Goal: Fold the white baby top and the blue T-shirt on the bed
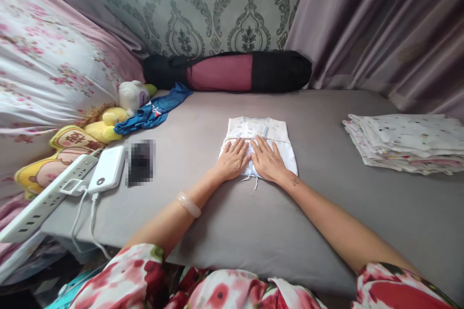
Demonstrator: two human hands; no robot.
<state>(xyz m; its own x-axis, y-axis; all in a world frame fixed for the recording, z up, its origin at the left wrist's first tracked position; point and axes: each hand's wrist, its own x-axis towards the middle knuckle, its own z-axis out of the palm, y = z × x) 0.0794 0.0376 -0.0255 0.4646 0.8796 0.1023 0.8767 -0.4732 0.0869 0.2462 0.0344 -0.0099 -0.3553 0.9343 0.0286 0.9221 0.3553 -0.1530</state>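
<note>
A small white baby shirt (253, 128) with pale blue prints lies folded flat in the middle of the grey bed sheet (253, 231). My left hand (234, 158) rests palm down on its left half, fingers stretched forward. Beside it, my right hand (267, 159) is spread flat on the right half, and the thumbs nearly meet. Thin white ties stick out from the garment's near edge. Both palms cover much of its lower part.
At right sits a stack of folded printed cloths (406, 142). On the left are a power strip (47, 200), a white power bank (107, 169) with cables, a blurred-out dark item (140, 162), a blue cloth (155, 108) and plush toys (112, 123). A long black-and-maroon bag (221, 72) lies along the wall.
</note>
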